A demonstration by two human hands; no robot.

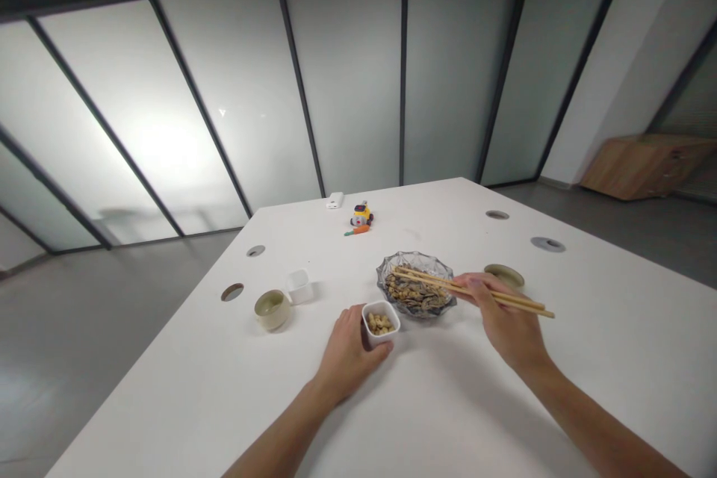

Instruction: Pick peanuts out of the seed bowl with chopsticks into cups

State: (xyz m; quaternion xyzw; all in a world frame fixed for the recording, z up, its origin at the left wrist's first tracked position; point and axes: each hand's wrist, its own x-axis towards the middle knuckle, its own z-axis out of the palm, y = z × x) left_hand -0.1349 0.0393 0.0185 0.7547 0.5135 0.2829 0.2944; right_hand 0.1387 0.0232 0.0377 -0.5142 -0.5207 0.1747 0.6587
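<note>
My left hand [350, 355] is wrapped around a small white square cup [382, 336] from its left and near side. Tan nuts, perhaps peanuts [381, 323], lie inside it. A pair of wooden chopsticks [504, 300] is pinched in my right hand [507, 321], pointing left. Their tips are over a clear faceted glass bowl [445, 263], just beyond the cup. Brownish pieces like sunflower seeds [417, 295] fill much of the bowl, with some lighter nuts among them. Whether the tips grip a piece is too small to tell.
On the left stand a green ceramic cup [272, 311] and another white square cup [299, 287]. A green dish [505, 275] sits behind my right hand. Farther back are a yellow toy vehicle [362, 214], a toy carrot [358, 230] and a white box [334, 200]. Round holes dot the table [224, 388].
</note>
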